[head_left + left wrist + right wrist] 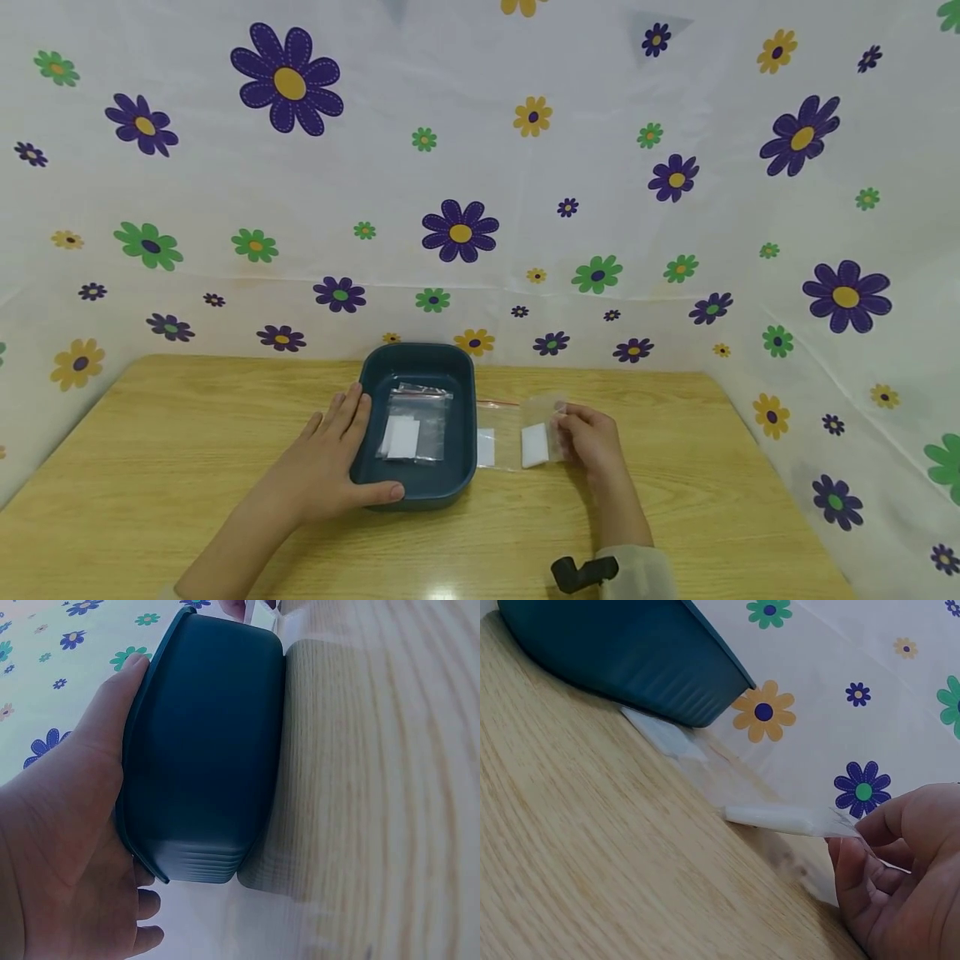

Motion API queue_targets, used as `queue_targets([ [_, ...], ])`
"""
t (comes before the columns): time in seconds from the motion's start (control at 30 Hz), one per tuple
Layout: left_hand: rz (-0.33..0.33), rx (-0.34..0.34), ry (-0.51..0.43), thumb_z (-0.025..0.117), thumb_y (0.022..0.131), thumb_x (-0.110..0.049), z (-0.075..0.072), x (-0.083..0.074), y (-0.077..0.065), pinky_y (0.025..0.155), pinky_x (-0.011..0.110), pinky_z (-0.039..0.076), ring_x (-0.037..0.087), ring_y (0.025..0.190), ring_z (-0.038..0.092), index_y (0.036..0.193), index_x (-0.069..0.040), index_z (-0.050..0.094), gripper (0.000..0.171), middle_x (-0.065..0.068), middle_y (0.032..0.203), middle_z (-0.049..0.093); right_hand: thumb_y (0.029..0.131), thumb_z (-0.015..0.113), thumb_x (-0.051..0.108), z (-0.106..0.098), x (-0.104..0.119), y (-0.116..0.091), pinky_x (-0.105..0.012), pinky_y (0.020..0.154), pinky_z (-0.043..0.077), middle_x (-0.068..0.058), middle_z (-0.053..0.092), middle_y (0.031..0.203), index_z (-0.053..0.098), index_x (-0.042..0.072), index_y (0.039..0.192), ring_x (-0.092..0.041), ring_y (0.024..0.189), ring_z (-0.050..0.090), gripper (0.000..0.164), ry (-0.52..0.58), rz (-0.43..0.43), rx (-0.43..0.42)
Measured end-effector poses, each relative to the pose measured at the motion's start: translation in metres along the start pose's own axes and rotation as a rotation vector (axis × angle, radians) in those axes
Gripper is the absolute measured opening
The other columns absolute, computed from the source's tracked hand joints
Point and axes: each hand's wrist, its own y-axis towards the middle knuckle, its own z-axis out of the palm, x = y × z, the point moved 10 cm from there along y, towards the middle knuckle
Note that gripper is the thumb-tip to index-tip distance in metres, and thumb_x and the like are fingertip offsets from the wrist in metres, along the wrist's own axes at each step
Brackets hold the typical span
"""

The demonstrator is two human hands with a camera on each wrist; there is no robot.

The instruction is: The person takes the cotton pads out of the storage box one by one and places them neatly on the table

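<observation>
Right beside the tub, which part-hid one bag, the right hand pinched another bag by its right edge, left hand splayed on the rim!

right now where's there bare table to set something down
Bare table lies left of the left hand and right of the right hand. Between the hands it's crowded: dark blue tub, flat bag beside it, pinched bag in the right hand.

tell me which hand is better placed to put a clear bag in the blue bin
Probably the right hand: it pinches a clear bag to the right of the blue bin, while the left hand rests against the bin's left side.
</observation>
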Motion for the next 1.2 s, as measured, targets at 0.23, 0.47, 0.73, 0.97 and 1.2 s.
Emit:
queue_targets([
  [0.23, -0.002, 0.0, 0.004, 0.054, 0.069, -0.091, 0.001, 0.001, 0.001, 0.118, 0.065, 0.015, 0.044, 0.152, 0.01, 0.158, 0.001, 0.019, 0.132, 0.02, 0.167, 0.005, 0.095, 0.061, 0.008, -0.004, 0.004, -0.001, -0.022, 0.053, 0.046, -0.002, 0.067, 0.08, 0.068, -0.001, 0.123, -0.009, 0.064, 0.055, 0.031, -0.044, -0.031, -0.04],
  [0.47, -0.005, 0.004, 0.003, 0.054, 0.07, -0.09, 0.0, 0.0, 0.001, 0.118, 0.065, 0.015, 0.044, 0.152, 0.01, 0.158, 0.001, 0.019, 0.132, 0.02, 0.167, 0.006, 0.091, 0.062, 0.008, -0.01, 0.009, -0.004, -0.022, 0.058, 0.048, -0.013, 0.07, 0.1, 0.07, 0.0, 0.121, -0.016, 0.075, 0.059, 0.031, -0.211, -0.071, -0.08],
  [0.73, -0.007, 0.002, 0.007, 0.055, 0.069, -0.09, 0.001, 0.001, 0.002, 0.118, 0.065, 0.015, 0.044, 0.152, 0.01, 0.158, 0.001, 0.018, 0.132, 0.02, 0.167, 0.006, 0.091, 0.059, 0.016, -0.017, 0.026, -0.01, -0.025, 0.064, 0.051, -0.015, 0.069, 0.105, 0.069, 0.003, 0.123, -0.024, 0.088, 0.062, 0.036, -0.54, -0.154, -0.106],
  [0.97, -0.003, -0.004, 0.01, 0.054, 0.07, -0.091, 0.001, 0.001, 0.003, 0.118, 0.065, 0.015, 0.044, 0.152, 0.01, 0.158, 0.001, 0.017, 0.132, 0.02, 0.167, 0.005, 0.09, 0.059, 0.022, -0.021, 0.039, -0.016, -0.03, 0.065, 0.051, -0.012, 0.072, 0.101, 0.069, 0.006, 0.123, -0.023, 0.085, 0.064, 0.038, -0.683, -0.206, -0.126],
  [1.2, 0.004, -0.006, 0.006, 0.054, 0.069, -0.091, 0.0, 0.001, 0.002, 0.117, 0.066, 0.015, 0.045, 0.151, 0.011, 0.158, 0.002, 0.018, 0.133, 0.02, 0.167, 0.007, 0.091, 0.058, 0.022, -0.022, 0.041, -0.019, -0.029, 0.061, 0.052, -0.013, 0.072, 0.103, 0.067, 0.004, 0.125, -0.021, 0.075, 0.065, 0.039, -0.678, -0.197, -0.112],
])
